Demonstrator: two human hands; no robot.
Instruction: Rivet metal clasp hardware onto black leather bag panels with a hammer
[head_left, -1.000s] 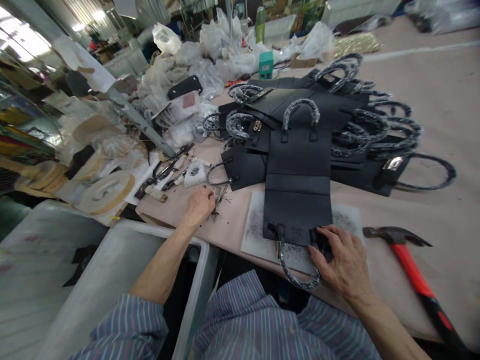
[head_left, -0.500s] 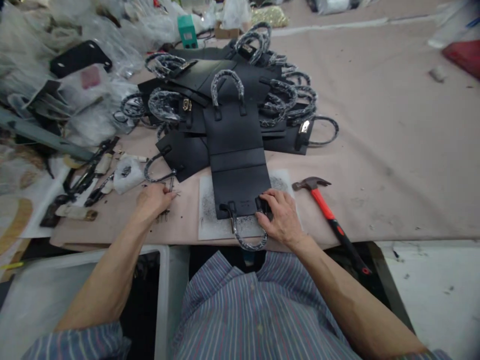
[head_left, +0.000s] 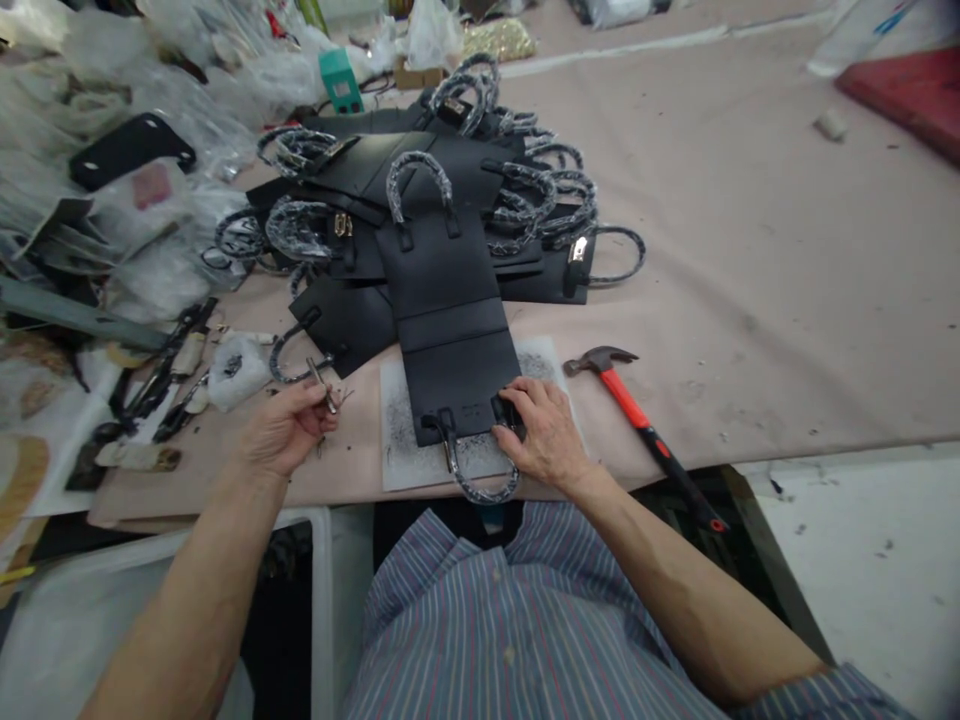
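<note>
A black bag panel [head_left: 457,330] with a plastic-wrapped handle at each end lies lengthwise before me. Its near end rests on a white board [head_left: 394,465] speckled with black. My right hand [head_left: 540,430] is closed on the near handle's right tab, at the panel's corner; the near handle [head_left: 484,497] loops toward me. Left of the board, my left hand [head_left: 289,425] pinches a short metal rod [head_left: 321,383], which is held tilted above the table. It looks like a small punch, though its tip is hard to make out. Beside the board lies a claw hammer [head_left: 637,420] with a red and black grip.
More black panels [head_left: 427,150] with wrapped handles are heaped behind. Tools [head_left: 169,350] and a small plastic bag [head_left: 236,370] lie at left, below piled clear plastic bags [head_left: 187,100]. A white bin [head_left: 322,560] stands under the table's front edge.
My left hand has lifted from the table with the metal rod, turning its palm upward. My right hand stays at the panel's corner. The whole view has shifted slightly.
</note>
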